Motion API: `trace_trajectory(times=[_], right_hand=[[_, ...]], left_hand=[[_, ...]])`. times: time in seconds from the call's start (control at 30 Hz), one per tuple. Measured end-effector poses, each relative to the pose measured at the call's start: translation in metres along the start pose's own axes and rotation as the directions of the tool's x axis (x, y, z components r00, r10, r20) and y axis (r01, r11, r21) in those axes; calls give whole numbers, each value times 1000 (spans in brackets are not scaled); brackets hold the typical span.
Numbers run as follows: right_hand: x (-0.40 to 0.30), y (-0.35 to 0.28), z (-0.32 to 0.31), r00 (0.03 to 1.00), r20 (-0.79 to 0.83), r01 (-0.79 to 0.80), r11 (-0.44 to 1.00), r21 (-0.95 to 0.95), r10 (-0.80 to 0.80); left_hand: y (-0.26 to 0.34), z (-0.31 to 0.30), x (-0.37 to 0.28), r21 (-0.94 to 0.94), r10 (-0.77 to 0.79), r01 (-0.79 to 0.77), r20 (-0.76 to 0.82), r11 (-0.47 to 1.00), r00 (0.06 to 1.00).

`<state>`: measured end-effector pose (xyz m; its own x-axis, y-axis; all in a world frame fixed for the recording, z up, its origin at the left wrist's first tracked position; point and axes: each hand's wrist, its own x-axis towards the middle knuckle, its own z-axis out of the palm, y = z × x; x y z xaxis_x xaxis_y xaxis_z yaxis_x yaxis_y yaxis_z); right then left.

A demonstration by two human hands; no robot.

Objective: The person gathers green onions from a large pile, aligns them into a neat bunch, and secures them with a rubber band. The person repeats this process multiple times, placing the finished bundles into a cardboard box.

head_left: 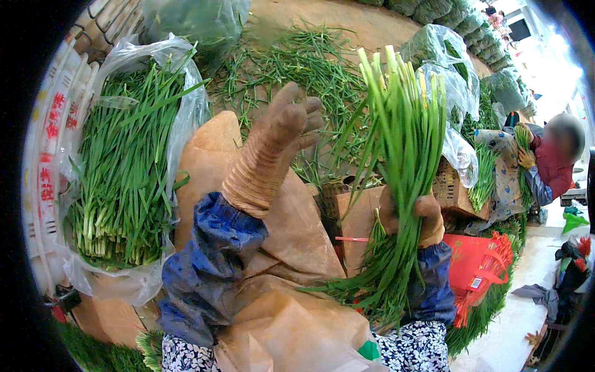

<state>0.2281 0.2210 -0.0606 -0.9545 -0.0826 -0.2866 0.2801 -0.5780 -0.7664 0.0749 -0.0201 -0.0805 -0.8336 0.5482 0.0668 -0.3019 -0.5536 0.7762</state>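
Observation:
My right hand (428,215), in a soiled work glove, grips a loose bunch of garlic chives (405,125) around its leafy part. The pale cut stems point up and away from me, while the green tips hang down towards my lap. My left hand (292,116), also gloved, is raised over the ground ahead with nothing in it, its fingers partly bent and apart. To my left, a plastic-lined white crate (49,176) holds many chives (132,153) laid lengthwise. A tan apron (293,316) covers my lap and knees.
Trimmed leaves (297,65) litter the ground ahead. On the right are a red bag (469,260) with a bundle of red ties (495,265), a brown crate (453,186) and a co-worker (553,158) holding chives. Filled plastic bags (441,51) stand farther back.

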Motion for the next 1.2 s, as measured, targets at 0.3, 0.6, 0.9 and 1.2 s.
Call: trace_trajectory(times=[0.3, 0.6, 0.9, 1.2], right_hand=[[29, 79, 82, 985, -90, -156, 522, -839, 150], [30, 75, 124, 980, 13, 89, 382, -920, -198], [56, 101, 148, 956, -9, 7, 53, -999, -293], [17, 92, 149, 900, -69, -86, -22, -996, -430]], left_hand=[[-6, -39, -38, -216, -18, 3, -69, 976, 997], [9, -60, -43, -225, -156, 132, -94, 965, 983], [14, -54, -42, -65, -150, 140, -201, 988, 968], [4, -41, -50, -18, -96, 95, -90, 995, 991]])
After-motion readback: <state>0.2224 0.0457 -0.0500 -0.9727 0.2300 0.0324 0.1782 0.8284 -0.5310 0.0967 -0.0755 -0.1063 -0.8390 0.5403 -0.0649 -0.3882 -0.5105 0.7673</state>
